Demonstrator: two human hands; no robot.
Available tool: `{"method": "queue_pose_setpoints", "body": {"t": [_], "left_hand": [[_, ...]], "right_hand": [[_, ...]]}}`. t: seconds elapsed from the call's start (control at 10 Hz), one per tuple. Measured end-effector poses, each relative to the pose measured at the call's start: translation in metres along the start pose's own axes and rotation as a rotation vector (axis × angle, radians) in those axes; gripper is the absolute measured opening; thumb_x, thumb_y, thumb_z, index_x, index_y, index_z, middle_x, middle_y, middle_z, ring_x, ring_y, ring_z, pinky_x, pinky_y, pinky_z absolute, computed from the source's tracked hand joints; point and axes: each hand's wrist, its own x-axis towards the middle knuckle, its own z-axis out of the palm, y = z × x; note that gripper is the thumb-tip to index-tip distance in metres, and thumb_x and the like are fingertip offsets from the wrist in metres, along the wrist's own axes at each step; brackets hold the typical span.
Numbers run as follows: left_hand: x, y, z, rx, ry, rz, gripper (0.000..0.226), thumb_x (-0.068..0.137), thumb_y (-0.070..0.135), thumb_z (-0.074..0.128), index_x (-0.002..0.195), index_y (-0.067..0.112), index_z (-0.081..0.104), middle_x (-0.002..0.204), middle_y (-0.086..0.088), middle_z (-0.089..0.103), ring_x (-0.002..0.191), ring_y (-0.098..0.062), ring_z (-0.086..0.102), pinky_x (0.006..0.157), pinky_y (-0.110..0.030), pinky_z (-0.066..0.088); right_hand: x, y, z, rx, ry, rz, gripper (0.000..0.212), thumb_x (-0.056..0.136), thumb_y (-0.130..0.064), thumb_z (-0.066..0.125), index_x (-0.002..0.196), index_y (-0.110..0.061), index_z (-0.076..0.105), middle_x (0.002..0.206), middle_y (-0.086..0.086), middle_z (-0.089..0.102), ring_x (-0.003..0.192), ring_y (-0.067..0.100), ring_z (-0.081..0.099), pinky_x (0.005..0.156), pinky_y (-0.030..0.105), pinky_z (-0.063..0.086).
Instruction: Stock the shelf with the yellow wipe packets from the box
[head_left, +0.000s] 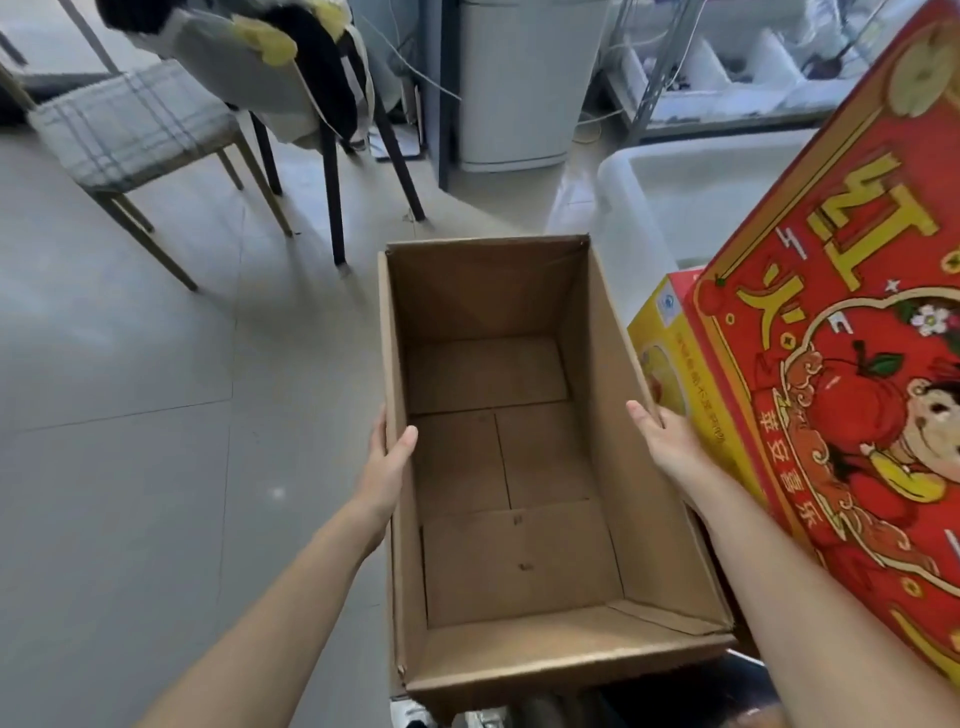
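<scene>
Beside box (609, 364), red carton (857, 374); chairs (132, 130) beyond

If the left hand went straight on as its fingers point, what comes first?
The left hand grips the cardboard box wall and would slide along it; beyond, likely the dark chair leg, depth unclear.

A plaid-cushioned chair (130, 124) stands on the tiled floor (130, 364) — at right, a red printed carton (857, 364), a yellow carton (670, 353) just beside it, and a white tub (701, 176).
</scene>
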Motion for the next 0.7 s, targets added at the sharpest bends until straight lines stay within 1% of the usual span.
{"method": "queue_pose_setpoints", "body": {"t": [0.1,0.2,0.3,0.4,0.5,0.6,0.7], "left_hand": [[-0.003,-0.005,0.0,0.018,0.043,0.017,0.06,0.096,0.041,0.04,0.148,0.032,0.01,0.156,0.003,0.016,0.142,-0.02,0.02,0.113,-0.039,0.02],[-0.006,-0.006,0.0,0.057,0.082,0.035,0.058,0.096,0.041,0.041,0.147,0.032,0.015,0.154,0.002,0.022,0.14,-0.022,0.025,0.113,-0.041,0.024],[-0.007,-0.005,-0.004,0.165,0.153,0.044,0.057,0.095,0.043,0.043,0.146,0.032,0.019,0.152,0.0,0.029,0.137,-0.024,0.031,0.109,-0.042,0.029],[-0.009,-0.004,-0.008,0.254,0.174,0.059,0.06,0.094,0.045,0.044,0.146,0.03,0.02,0.151,-0.001,0.03,0.136,-0.026,0.033,0.108,-0.043,0.032],[-0.021,0.0,-0.013,0.319,0.192,0.053,0.059,0.093,0.044,0.046,0.145,0.023,0.025,0.149,-0.003,0.034,0.133,-0.026,0.036,0.106,-0.043,0.034],[-0.035,0.007,-0.016,0.366,0.201,0.049,0.054,0.095,0.039,0.046,0.143,0.019,0.03,0.147,-0.005,0.036,0.131,-0.026,0.039,0.103,-0.04,0.035],[-0.059,0.017,-0.023,0.502,0.246,0.047,0.045,0.096,0.031,0.044,0.137,0.015,0.038,0.143,-0.008,0.04,0.126,-0.027,0.043,0.099,-0.036,0.036]], "right_hand": [[-0.003,0.002,0.001,-0.023,0.006,-0.013,0.053,0.096,-0.037,0.047,0.136,-0.002,0.045,0.138,0.014,0.049,0.128,0.03,0.044,0.102,0.031,0.033],[-0.006,0.003,-0.001,-0.028,0.0,-0.019,0.056,0.095,-0.04,0.048,0.136,-0.003,0.045,0.138,0.014,0.05,0.128,0.03,0.045,0.102,0.032,0.034],[-0.006,0.004,-0.003,-0.064,-0.01,-0.025,0.059,0.094,-0.045,0.048,0.135,-0.003,0.046,0.136,0.013,0.051,0.125,0.031,0.047,0.102,0.035,0.036],[-0.008,0.001,-0.004,-0.12,-0.022,-0.025,0.062,0.094,-0.046,0.047,0.137,-0.002,0.043,0.138,0.015,0.049,0.127,0.032,0.046,0.103,0.038,0.036],[-0.018,-0.005,-0.008,-0.259,-0.035,-0.027,0.063,0.095,-0.044,0.047,0.137,0.003,0.039,0.139,0.019,0.045,0.128,0.035,0.043,0.103,0.039,0.036],[-0.027,-0.009,-0.011,-0.315,-0.03,-0.02,0.061,0.096,-0.04,0.047,0.136,0.005,0.038,0.139,0.021,0.045,0.128,0.036,0.043,0.101,0.038,0.037],[-0.047,-0.014,-0.02,-0.378,0.02,0.007,0.051,0.097,-0.034,0.049,0.13,0.005,0.045,0.132,0.021,0.052,0.121,0.037,0.049,0.093,0.035,0.042]]}}
